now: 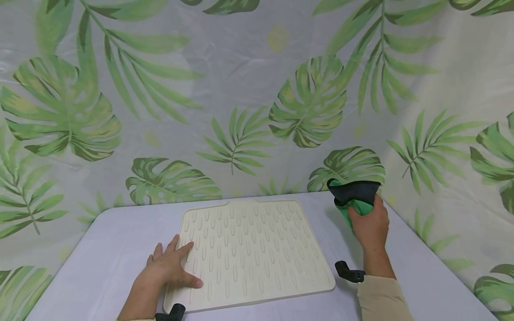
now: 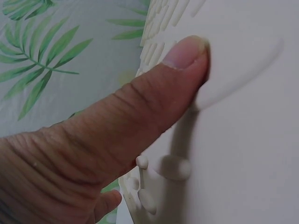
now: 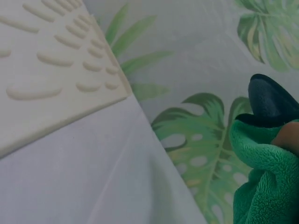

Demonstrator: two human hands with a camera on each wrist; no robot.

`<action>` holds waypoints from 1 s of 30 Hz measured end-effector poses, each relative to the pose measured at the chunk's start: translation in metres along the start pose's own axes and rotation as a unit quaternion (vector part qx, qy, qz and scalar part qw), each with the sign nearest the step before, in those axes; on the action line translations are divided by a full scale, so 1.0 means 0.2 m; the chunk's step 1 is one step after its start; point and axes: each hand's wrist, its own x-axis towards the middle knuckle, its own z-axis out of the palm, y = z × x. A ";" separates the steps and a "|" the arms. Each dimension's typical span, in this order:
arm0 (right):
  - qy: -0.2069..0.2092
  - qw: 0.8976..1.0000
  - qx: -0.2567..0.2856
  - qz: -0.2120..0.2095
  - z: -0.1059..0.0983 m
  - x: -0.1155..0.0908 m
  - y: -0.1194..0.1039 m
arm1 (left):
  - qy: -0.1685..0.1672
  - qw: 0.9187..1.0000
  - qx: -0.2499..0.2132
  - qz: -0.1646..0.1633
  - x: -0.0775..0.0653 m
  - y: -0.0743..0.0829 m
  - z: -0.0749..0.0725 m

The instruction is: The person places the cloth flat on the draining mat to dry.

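Observation:
A cream drainage mat (image 1: 249, 249) with raised oval ridges lies flat on the table. My left hand (image 1: 166, 265) rests on its left edge, fingers spread, the thumb touching the surface. In the left wrist view the thumb (image 2: 154, 93) lies against the ridged mat (image 2: 252, 140). Off to the right, above the table, my right hand (image 1: 371, 223) grips a bunched cleaning cloth (image 1: 353, 191), green and fluffy on one side and dark on the other. The right wrist view shows the cloth (image 3: 266, 172) folded in the fingers, apart from the mat (image 3: 56, 88).
White cloth covers the table (image 1: 116, 240), its back edge running close to a leaf-patterned curtain (image 1: 241, 89). The curtain also hangs along the right side. A dark wrist mount (image 1: 349, 272) sits at the right sleeve, another (image 1: 172, 312) at the left wrist.

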 end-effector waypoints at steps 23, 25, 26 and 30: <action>-0.026 0.998 0.049 -0.040 0.02 -0.04 -0.15 | 0.002 1.000 0.000 -0.003 0.00 0.00 0.01; -0.030 0.997 0.052 -0.041 0.03 -0.05 -0.15 | 0.002 1.000 -0.001 -0.003 0.00 0.00 0.01; -0.031 0.997 0.052 -0.041 0.03 -0.05 -0.16 | 0.002 1.000 -0.002 -0.003 0.00 0.00 0.01; -0.035 0.997 0.054 -0.041 0.05 -0.05 -0.16 | 0.003 1.000 0.001 0.002 0.00 0.00 0.01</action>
